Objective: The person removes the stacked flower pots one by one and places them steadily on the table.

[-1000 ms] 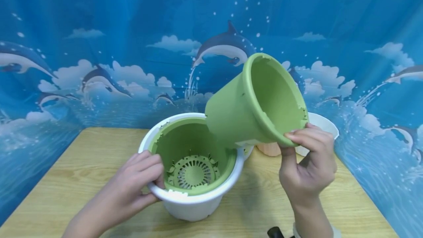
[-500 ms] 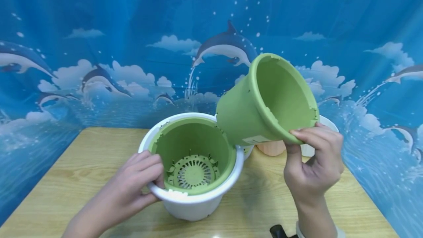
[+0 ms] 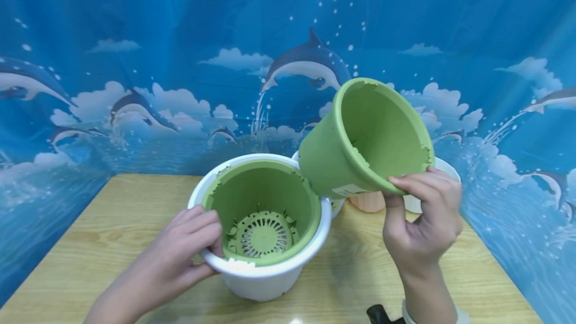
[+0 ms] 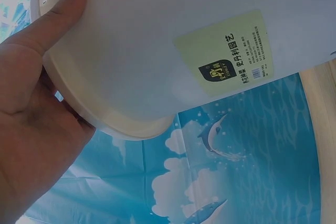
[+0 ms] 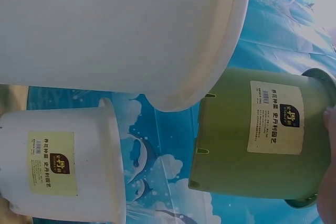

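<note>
A white flowerpot (image 3: 265, 284) stands on the table with a green flowerpot (image 3: 243, 184) nested inside it, slotted round its base. My left hand (image 3: 191, 244) grips the near-left rim, fingers over the edge and thumb below; the left wrist view shows the thumb on the white wall beside a label (image 4: 226, 56). Up to the right, my right hand (image 3: 425, 214) pinches the rim of a second green flowerpot (image 3: 326, 154). That pot is tilted, its mouth facing right and towards me, its base by the white pot's right rim. In the right wrist view it bears a pale label (image 5: 275, 116).
Behind the tilted pot, another white pot (image 5: 94, 166) is partly hidden in the head view. A pinkish-orange item (image 3: 369, 203) and a white rounded item (image 3: 446, 168) sit at the back right. A black object (image 3: 378, 314) lies at the near edge of the wooden table (image 3: 112, 219).
The second green pot has moved right and away from the nested pots, then dipped slightly, its mouth turning more towards me. My left hand has stayed on the rim.
</note>
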`<control>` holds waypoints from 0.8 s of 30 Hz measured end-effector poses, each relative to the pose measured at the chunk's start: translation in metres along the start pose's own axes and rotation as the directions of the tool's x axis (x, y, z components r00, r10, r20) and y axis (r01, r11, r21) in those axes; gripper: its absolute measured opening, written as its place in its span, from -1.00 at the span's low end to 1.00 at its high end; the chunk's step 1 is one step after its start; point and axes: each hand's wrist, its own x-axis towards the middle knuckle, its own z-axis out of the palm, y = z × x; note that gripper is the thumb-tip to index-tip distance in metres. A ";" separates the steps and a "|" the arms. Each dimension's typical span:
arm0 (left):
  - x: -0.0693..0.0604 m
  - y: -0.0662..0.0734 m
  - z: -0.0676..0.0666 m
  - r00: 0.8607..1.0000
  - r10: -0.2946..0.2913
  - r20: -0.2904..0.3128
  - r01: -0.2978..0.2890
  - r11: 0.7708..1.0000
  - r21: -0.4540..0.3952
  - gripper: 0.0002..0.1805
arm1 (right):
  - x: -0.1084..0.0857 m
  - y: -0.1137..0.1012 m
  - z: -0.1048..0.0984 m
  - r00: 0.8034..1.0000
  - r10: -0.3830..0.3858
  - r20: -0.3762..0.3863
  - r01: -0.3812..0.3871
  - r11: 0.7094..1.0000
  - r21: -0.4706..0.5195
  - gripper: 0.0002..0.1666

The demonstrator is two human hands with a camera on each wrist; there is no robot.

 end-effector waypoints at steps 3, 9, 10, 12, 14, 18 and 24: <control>0.000 0.000 0.000 1.000 -0.011 0.008 0.011 1.000 0.001 -0.61 | 0.000 0.001 0.001 1.000 -0.005 0.009 0.005 1.000 -0.005 -0.66; 0.000 0.000 0.000 1.000 -0.011 0.009 0.011 1.000 -0.001 -0.61 | -0.001 0.002 0.001 1.000 -0.011 0.016 0.011 1.000 -0.017 -0.68; 0.000 0.000 0.000 1.000 -0.012 0.010 0.012 1.000 0.001 -0.61 | -0.001 0.002 0.001 1.000 -0.011 0.016 0.012 1.000 -0.019 -0.68; 0.000 0.000 0.000 1.000 -0.010 0.009 0.010 1.000 0.004 -0.61 | -0.001 0.003 0.001 1.000 -0.012 0.019 0.013 1.000 -0.023 -0.67; 0.000 0.000 0.000 1.000 -0.009 0.009 0.009 1.000 0.007 -0.61 | -0.002 0.003 0.001 1.000 -0.013 0.021 0.014 1.000 -0.025 -0.67; 0.000 -0.001 0.000 1.000 0.007 0.000 -0.007 1.000 0.010 -0.62 | -0.002 0.003 0.002 1.000 -0.014 0.024 0.015 1.000 -0.026 -0.67; 0.000 -0.001 0.000 1.000 -0.002 0.005 0.002 1.000 0.009 -0.62 | -0.003 0.004 0.002 1.000 -0.018 0.023 0.019 0.999 -0.028 -0.68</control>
